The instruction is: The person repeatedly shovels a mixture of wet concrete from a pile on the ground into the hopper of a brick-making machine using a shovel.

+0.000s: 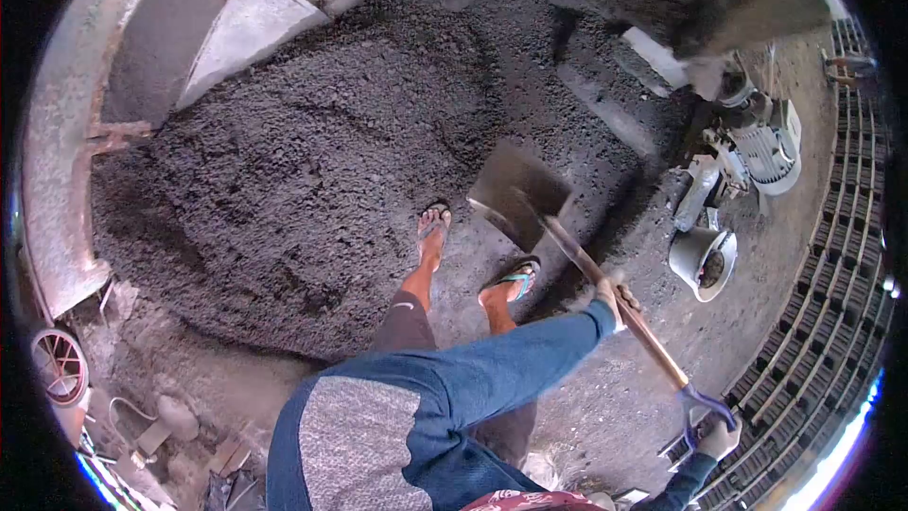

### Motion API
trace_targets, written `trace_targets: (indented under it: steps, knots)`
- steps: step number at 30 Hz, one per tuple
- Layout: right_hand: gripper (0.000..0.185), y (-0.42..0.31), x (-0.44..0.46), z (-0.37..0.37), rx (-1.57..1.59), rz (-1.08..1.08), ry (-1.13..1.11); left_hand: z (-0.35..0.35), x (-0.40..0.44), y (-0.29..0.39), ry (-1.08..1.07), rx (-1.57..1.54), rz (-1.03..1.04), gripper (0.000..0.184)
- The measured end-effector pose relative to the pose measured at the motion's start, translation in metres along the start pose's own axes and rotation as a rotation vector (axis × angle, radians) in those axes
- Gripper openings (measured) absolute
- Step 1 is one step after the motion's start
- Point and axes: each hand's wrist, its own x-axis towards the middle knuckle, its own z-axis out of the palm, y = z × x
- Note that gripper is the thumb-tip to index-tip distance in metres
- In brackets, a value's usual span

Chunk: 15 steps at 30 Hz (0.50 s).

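A shovel [653,345] slants across the right half of the head view, its dark square blade [518,191] a little beyond my feet. My left hand [617,301] is wrapped round the wooden shaft at about its middle. At the upper end, my right hand [719,438] grips the purple D-shaped handle [695,407]. The blade looks slightly blurred, and I cannot tell whether it touches the ground. To its left spreads a large heap of dark, crumbly material [312,170].
A motor [764,156] and a white bucket [702,260] stand at the right. Beyond them run racks of dark blocks [804,350]. A pale slab [241,38] leans at the upper left. A red-rimmed wheel [60,366] is at the far left. My sandalled feet [511,284] stand beside the heap.
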Motion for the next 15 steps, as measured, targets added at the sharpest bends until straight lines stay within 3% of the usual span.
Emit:
trace_targets:
  steps: [1, 3, 5, 6, 7, 8, 11, 13, 15]
  knots:
    - [0.024, -0.058, -0.022, 0.058, 0.125, 0.046, -0.267, -0.017, 0.024, 0.047, -0.169, -0.041, -0.003, 0.031]
    - [0.040, -0.173, -0.066, 0.172, 0.310, 0.227, -0.807, -0.036, 0.029, 0.193, -0.206, 0.073, 0.211, 0.035]
    - [0.026, -0.132, -0.103, 0.287, 0.259, 0.077, -0.462, -0.061, -0.014, 0.350, -0.108, 0.160, 0.424, 0.040]
    - [0.019, -0.113, -0.122, 0.345, 0.209, 0.011, -0.290, -0.074, -0.028, 0.389, -0.078, 0.156, 0.494, 0.043]
    - [0.021, -0.089, -0.122, 0.357, 0.226, 0.029, -0.339, -0.066, -0.044, 0.380, 0.042, 0.213, 0.601, 0.041]
    - [0.024, -0.071, -0.124, 0.356, 0.269, 0.199, -0.390, -0.077, -0.038, 0.375, 0.033, 0.181, 0.647, 0.038]
    - [0.018, 0.025, -0.124, 0.354, 0.254, 0.081, -0.304, -0.107, -0.029, 0.358, 0.070, 0.233, 0.623, 0.035]
    - [0.021, 0.047, -0.145, 0.334, 0.299, 0.221, -0.326, -0.126, -0.045, 0.338, 0.142, 0.238, 0.636, 0.032]
    - [0.025, 0.036, -0.177, 0.303, 0.257, 0.204, -0.368, -0.152, -0.058, 0.324, 0.151, 0.367, 0.714, 0.030]
